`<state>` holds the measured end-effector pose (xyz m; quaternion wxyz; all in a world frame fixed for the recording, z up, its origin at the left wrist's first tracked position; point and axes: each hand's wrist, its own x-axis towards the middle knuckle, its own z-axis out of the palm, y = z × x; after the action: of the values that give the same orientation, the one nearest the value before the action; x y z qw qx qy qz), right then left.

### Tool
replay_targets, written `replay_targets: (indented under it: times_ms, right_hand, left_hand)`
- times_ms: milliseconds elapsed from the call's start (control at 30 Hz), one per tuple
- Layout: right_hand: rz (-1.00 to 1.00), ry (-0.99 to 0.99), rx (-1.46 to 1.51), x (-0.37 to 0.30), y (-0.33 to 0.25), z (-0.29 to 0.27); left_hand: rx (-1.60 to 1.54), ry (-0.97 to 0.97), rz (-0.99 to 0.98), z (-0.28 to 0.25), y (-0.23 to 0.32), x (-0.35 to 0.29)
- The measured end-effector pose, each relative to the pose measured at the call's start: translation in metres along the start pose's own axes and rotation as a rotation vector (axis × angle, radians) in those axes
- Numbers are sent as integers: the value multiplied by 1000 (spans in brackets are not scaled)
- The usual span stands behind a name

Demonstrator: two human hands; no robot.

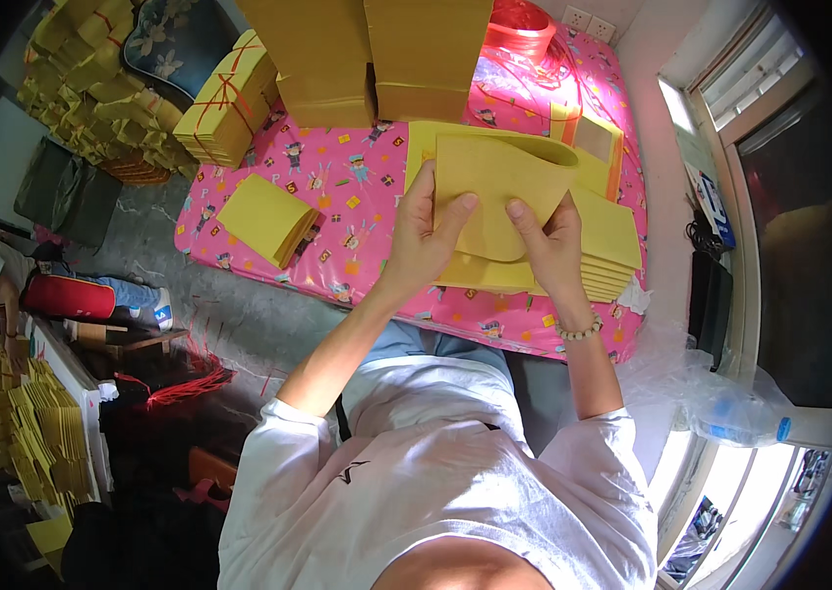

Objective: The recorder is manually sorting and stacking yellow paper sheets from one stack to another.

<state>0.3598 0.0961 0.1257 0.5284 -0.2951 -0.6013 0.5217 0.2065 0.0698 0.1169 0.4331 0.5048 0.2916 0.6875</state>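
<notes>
Above the front of the table, my left hand (430, 222) and my right hand (550, 242) grip a folded sheet or thin bundle of yellow paper (499, 175). Both thumbs press on its near face, while the other fingers are mostly hidden behind it. The far edge of the paper curls over in a rounded bend. Beneath and to the right lies a stack of yellow paper (609, 236), with its layers fanned at the front. A separate folded yellow bundle (266, 218) rests on the pink patterned tablecloth (337, 177) at the left.
Tall yellow paper stacks (426, 59) stand at the back, beside a roll of red plastic string (522, 34). A red-tied bundle (229, 103) sits back left. Another person (8, 270) is at far left near more yellow stacks (47, 423). A clear plastic bottle (740, 418) lies right.
</notes>
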Motion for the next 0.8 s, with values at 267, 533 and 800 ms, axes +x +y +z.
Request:
replay_targets:
  times_ms: [267,533,800]
  right_hand:
    - [16,-2,-7,-2,8,-5]
    - [41,-30,2,-4,8,-7]
    - [87,-33,11,-1,2,-5]
  left_hand:
    - [103,40,31,4,-9,-5]
    - [215,79,54,8,-12,-8]
    - [259,65,56,8,-8,-3]
